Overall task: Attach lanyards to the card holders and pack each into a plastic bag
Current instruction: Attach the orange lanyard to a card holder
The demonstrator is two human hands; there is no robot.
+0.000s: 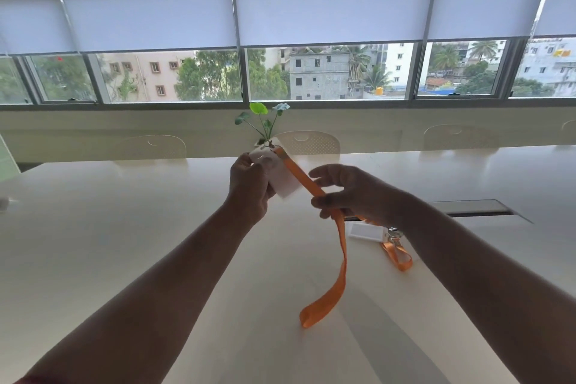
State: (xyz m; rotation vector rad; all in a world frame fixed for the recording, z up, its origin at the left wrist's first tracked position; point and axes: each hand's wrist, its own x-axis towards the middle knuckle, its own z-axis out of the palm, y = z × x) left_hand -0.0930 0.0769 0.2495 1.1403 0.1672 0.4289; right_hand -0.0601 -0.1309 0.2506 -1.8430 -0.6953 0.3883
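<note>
Head view. Both hands raised above the middle of the white surface (pixel 124 259), arms bare.

Left hand (pixel 249 184): fingers curled round a white card holder (pixel 285 179), held up and tilted, its clip end pointing toward the far edge of the surface. A small metal clip (pixel 270 145) sits at the holder's top end, joined to the orange lanyard (pixel 341 259).

Right hand (pixel 346 193): thumb and fingers pinch the lanyard strap a short way below the holder; the other fingers are spread loosely. The strap runs taut from clip to right hand, then hangs down in a loop whose lower end lies on the surface toward the near edge.

On the surface, right of the middle and partly hidden by the right forearm: a second card holder (pixel 366 232) lying flat, with a metal clasp (pixel 393 235) and a second orange lanyard (pixel 400 259) beside it. Whether these two are joined, cannot tell.

Far edge: small potted plant (pixel 265 121), pale chairs (pixel 311 142) behind it, windows with blinds (pixel 327 3) half lowered.
</note>
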